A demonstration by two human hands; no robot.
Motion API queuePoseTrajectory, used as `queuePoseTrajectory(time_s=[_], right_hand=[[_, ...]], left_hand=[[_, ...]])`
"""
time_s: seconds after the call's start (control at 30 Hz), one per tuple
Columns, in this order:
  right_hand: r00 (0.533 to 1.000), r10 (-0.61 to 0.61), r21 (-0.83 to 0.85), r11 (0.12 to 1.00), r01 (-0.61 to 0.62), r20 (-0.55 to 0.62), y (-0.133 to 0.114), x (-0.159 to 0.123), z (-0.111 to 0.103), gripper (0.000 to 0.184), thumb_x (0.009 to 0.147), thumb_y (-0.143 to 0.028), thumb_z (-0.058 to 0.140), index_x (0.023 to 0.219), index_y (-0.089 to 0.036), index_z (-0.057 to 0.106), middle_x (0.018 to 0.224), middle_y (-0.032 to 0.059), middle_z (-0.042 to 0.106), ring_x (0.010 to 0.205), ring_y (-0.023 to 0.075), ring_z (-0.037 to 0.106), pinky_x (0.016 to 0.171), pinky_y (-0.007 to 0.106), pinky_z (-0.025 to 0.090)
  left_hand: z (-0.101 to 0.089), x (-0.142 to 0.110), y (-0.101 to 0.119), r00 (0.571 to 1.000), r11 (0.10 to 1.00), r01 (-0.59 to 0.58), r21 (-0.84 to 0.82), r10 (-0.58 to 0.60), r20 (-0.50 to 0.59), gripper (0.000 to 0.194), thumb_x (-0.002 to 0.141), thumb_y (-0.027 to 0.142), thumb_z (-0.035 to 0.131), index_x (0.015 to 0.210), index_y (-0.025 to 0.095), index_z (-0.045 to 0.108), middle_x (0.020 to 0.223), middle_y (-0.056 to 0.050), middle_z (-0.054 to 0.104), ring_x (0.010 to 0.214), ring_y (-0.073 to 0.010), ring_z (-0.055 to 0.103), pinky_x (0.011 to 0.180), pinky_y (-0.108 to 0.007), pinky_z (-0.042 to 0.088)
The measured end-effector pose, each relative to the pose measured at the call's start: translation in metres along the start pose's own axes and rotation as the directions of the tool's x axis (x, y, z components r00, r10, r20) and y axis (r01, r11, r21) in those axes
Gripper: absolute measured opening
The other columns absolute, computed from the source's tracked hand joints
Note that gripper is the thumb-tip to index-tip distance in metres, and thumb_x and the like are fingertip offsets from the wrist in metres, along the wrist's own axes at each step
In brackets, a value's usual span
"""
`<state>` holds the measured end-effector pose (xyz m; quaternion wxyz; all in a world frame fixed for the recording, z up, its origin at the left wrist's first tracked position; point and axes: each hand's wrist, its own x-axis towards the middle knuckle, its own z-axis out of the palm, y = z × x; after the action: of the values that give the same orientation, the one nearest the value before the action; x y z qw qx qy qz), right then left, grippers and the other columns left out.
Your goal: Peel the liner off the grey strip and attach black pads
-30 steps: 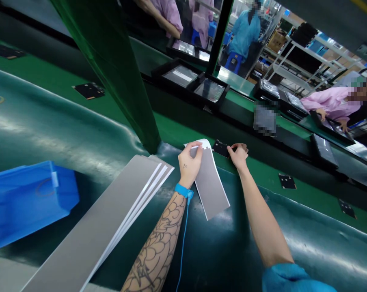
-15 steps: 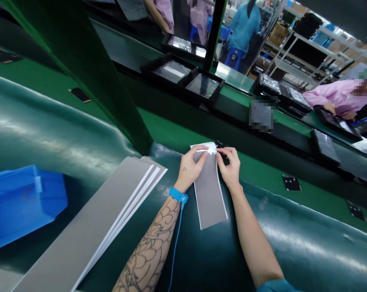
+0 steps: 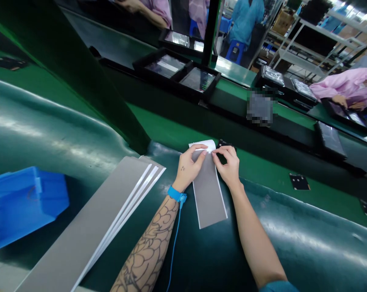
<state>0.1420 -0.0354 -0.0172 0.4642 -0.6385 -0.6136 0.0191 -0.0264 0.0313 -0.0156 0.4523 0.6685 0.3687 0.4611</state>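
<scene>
My left grip [image 3: 188, 168] pinches the curled white end of a grey strip [image 3: 210, 198]; my right grip [image 3: 230, 167] meets that end's edge, whether pinching I cannot tell. The strip extends over the green worktop [image 3: 215, 255], beside a fanned stack [image 3: 89, 219].

The left arm [image 3: 157, 231] has a big tattoo made of dark lines. Some lines curve like fish scales or petals, and others are jagged and pointy. The back of the left hand [image 3: 188, 170] has a tiny dark mark, too small to make out. Around the left wrist goes a bright blue band [image 3: 173, 193], wide and flat. A little blue clip [image 3: 182, 198] sits on its side, and a thin light blue cord [image 3: 173, 251] runs down from it. The right arm [image 3: 256, 231] has a blue-green sleeve [image 3: 279, 286], and only its end shows.
</scene>
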Motion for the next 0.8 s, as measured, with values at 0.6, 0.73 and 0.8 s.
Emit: queuePoseTrajectory(time_s=[0.6,0.73,0.8], right_hand=[[1.000,-0.029,-0.056,0.998,0.029,-0.005,0.0006,-0.0021,0.0012,0.014,0.108,-0.038,0.065,0.103,-0.029,0.076,0.104,0.0067,0.073,0.101,0.0271,0.070,0.094,0.047,0.054],[0.999,-0.035,-0.040,0.999,0.035,0.010,0.0013,-0.0020,0.0009,0.013,0.108,-0.036,0.064,0.102,-0.028,0.073,0.104,0.0064,0.073,0.101,0.0268,0.069,0.093,0.046,0.053],[0.999,-0.029,-0.038,0.999,0.030,0.016,0.0011,-0.0023,0.0019,0.013,0.108,-0.035,0.063,0.102,-0.027,0.071,0.104,0.0062,0.073,0.102,0.0264,0.069,0.092,0.045,0.052]], left_hand=[[0.0000,-0.0001,0.0015,1.000,1.000,0.006,-0.002,-0.006,0.003,0.017,0.101,0.032,0.068,0.112,0.024,0.078,0.120,-0.009,0.083,0.117,-0.0273,0.076,0.112,-0.045,0.057],[0.0003,-0.0007,0.0007,1.000,1.000,-0.001,0.005,0.001,0.009,0.017,0.101,0.032,0.068,0.113,0.024,0.078,0.120,-0.008,0.083,0.117,-0.0273,0.077,0.111,-0.044,0.057],[0.0004,-0.0009,0.0003,1.000,1.000,-0.007,0.007,0.007,0.013,0.017,0.101,0.032,0.068,0.113,0.024,0.078,0.119,-0.008,0.083,0.116,-0.0273,0.077,0.110,-0.044,0.057]])
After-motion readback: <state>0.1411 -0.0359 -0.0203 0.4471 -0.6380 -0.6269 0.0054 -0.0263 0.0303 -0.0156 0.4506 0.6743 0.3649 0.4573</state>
